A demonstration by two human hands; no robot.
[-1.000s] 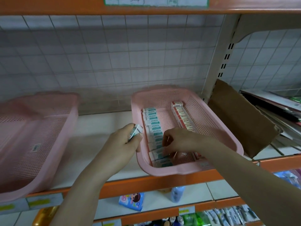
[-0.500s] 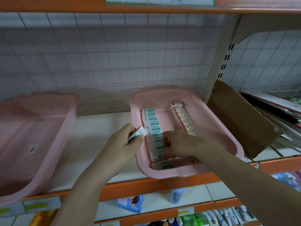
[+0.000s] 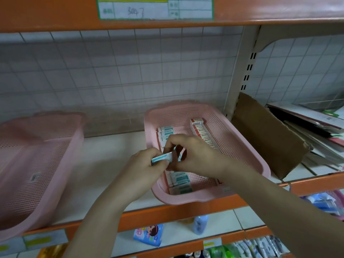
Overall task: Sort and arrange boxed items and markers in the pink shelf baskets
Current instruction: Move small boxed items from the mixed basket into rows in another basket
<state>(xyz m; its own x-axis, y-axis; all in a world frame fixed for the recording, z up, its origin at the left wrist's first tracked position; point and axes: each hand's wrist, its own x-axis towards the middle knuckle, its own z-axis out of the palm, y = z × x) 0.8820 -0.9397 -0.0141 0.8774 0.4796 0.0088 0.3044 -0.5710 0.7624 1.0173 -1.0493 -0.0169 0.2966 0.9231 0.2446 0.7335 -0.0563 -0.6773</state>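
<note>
Over shelf's pink basket (image 3: 242, 146), your left hand (image 3: 147, 164) and right hand (image 3: 195, 155) both pinch teal box (image 3: 162, 158), long axis left-right, right end slightly raised.

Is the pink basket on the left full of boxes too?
No, the left pink perforated plastic basket shows only its bare mesh floor and a small sticker, while the small boxes lie in the right pink basket.

pink perforated basket (image 3: 240, 146), seemingly teal-white box (image 3: 162, 158)
</note>
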